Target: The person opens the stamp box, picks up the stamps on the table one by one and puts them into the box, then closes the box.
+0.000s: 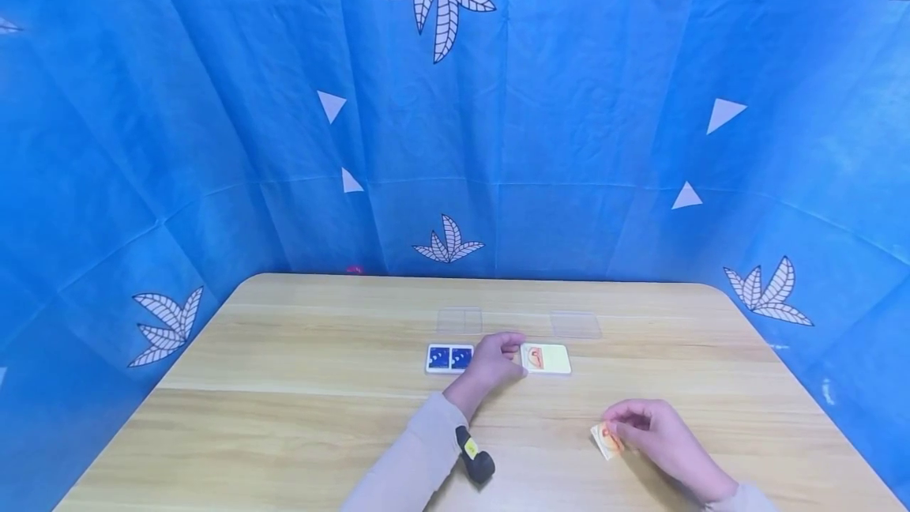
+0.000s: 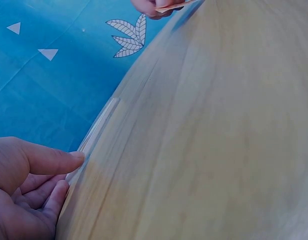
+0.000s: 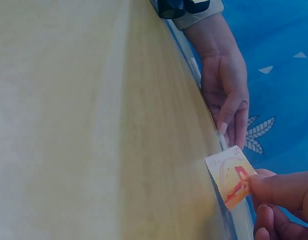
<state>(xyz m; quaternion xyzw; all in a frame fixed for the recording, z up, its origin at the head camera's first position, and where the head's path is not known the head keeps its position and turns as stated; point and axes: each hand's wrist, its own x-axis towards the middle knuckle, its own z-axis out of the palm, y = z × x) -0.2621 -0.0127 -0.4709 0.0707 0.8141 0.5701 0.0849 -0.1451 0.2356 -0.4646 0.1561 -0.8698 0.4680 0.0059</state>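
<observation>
My right hand (image 1: 664, 437) pinches a postage stamp (image 3: 228, 175) between thumb and fingers over the front right of the table. The stamp has perforated edges, a red and orange picture and "120" printed near one corner. My left hand (image 1: 494, 362) holds the left end of a shallow clear-edged case (image 1: 558, 359), thumb at the near corner and a finger at the far one. In the case's left half lies an orange-red stamp (image 1: 535, 358); its right half shows a bare pale surface. The left wrist view has the left thumb and fingers (image 2: 54, 161) at the case's end.
Left of my left hand lies a second case (image 1: 428, 359) with two dark blue stamps (image 1: 438, 358), partly overlapped by the hand. Two clear lids (image 1: 459, 322) lie behind the cases. A blue patterned curtain (image 1: 540, 101) surrounds the wooden table (image 1: 284, 433).
</observation>
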